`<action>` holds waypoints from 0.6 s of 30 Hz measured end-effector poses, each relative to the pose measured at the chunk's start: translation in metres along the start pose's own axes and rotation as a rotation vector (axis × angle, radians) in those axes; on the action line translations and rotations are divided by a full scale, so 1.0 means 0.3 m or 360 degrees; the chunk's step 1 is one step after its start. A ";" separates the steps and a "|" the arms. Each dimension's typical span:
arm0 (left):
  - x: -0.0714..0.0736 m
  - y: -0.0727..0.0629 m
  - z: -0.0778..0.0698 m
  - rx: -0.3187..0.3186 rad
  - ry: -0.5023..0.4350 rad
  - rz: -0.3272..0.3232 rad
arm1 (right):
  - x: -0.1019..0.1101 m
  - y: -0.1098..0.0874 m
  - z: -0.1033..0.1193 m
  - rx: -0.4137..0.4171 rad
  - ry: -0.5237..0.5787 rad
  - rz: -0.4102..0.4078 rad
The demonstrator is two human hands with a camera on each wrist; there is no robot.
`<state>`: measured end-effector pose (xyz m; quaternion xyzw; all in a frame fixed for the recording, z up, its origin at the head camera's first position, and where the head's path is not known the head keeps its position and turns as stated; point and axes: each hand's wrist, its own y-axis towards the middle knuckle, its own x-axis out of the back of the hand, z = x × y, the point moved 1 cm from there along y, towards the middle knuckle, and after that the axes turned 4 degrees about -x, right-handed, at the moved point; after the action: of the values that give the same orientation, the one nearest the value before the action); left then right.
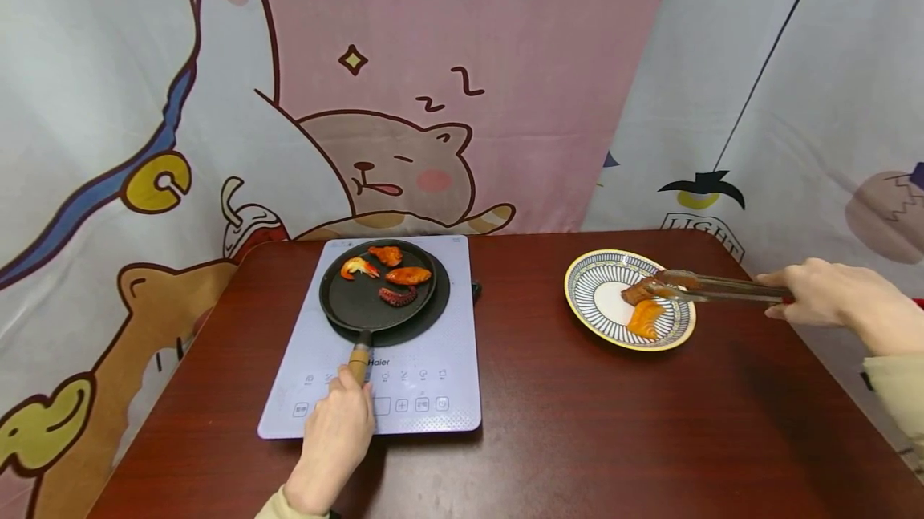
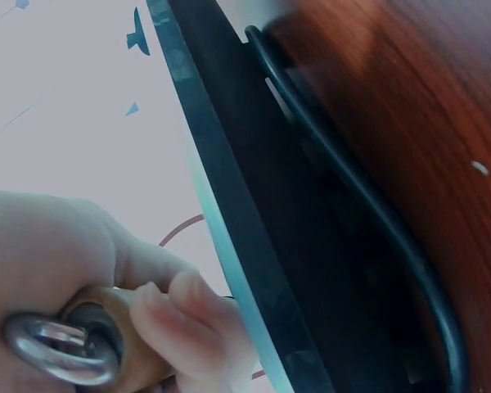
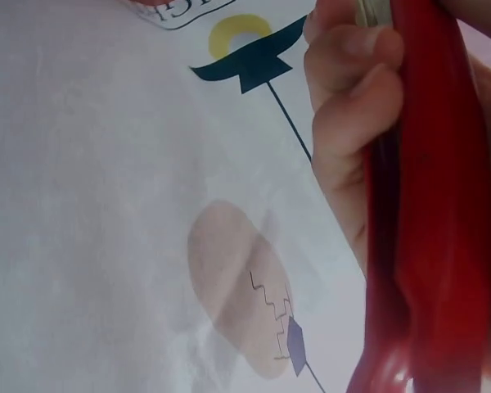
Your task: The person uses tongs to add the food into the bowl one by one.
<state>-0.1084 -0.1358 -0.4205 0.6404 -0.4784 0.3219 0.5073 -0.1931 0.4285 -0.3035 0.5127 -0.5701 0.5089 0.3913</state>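
My left hand grips the wooden handle of a black frying pan; the left wrist view shows the fingers curled round it near a metal hanging ring. In the pan lie a shrimp, a tentacle piece and two orange-brown food pieces. At the right, my right hand holds metal tongs with red handles. The tongs' tips are at a brown piece of food on a patterned plate, beside an orange piece. Whether they pinch it I cannot tell.
Beneath the pan is a white induction cooktop with a black round cooking zone. A black cable runs beside the cooktop. The dark red wooden table bears everything, and a cartoon-print cloth hangs behind.
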 end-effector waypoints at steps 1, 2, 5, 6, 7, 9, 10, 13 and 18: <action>0.000 0.000 0.000 -0.0003 0.0000 -0.0004 | 0.002 -0.001 -0.002 0.0010 -0.0011 -0.0001; 0.000 -0.001 0.000 -0.0006 0.0002 -0.0008 | 0.004 -0.002 -0.003 0.0023 -0.0022 -0.0007; 0.001 -0.002 0.001 -0.0018 0.0009 -0.0026 | 0.010 -0.003 -0.001 0.0046 -0.0083 -0.0033; 0.001 -0.002 0.001 -0.0021 0.0011 -0.0033 | 0.012 -0.003 0.002 0.0047 -0.0106 -0.0042; 0.001 -0.002 0.001 -0.0023 0.0011 -0.0037 | 0.014 -0.003 0.005 0.0048 -0.0129 -0.0057; 0.000 -0.002 0.001 -0.0026 0.0010 -0.0045 | 0.019 -0.003 0.012 0.0052 -0.0178 -0.0089; 0.000 -0.002 0.001 -0.0025 0.0009 -0.0046 | 0.021 -0.003 0.016 0.0056 -0.0200 -0.0106; -0.001 -0.002 0.000 -0.0027 0.0004 -0.0050 | 0.024 -0.002 0.027 0.0078 -0.0257 -0.0148; -0.001 -0.001 0.000 -0.0027 0.0004 -0.0046 | 0.017 0.004 0.049 0.0144 -0.0329 -0.0243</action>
<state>-0.1081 -0.1359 -0.4208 0.6424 -0.4713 0.3112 0.5180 -0.1941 0.4130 -0.3015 0.6214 -0.5432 0.4474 0.3444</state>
